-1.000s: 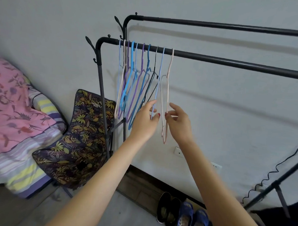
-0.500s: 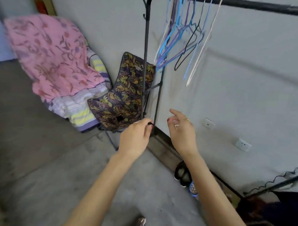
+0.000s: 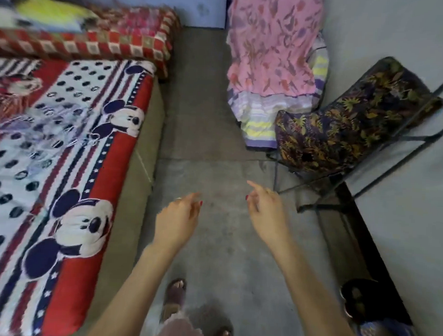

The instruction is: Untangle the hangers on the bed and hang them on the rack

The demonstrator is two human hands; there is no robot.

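A blurred tangle of pale thin hangers [image 3: 53, 134] lies on the bed [image 3: 129, 184], whose cover is red, white and blue with cartoon mice. My left hand [image 3: 178, 221] hovers over the grey floor beside the bed's edge, fingers relaxed and empty. My right hand [image 3: 266, 209] is held out a little to the right, also empty, with the index finger extended. Only the dark lower frame of the rack [image 3: 380, 178] shows at the right; its rails and hung hangers are out of view.
A pink floral cloth over striped bedding [image 3: 272, 56] is piled against the far wall. A dark leaf-patterned cushion [image 3: 352, 127] leans on the rack's frame. Shoes [image 3: 361, 303] sit by the wall at lower right. My sandalled feet [image 3: 176, 294] stand on the concrete floor [image 3: 216, 147].
The view has swung down and left from the rack to the bed. Both hands let go of the hung hangers, dropped, and now hover empty over the floor.
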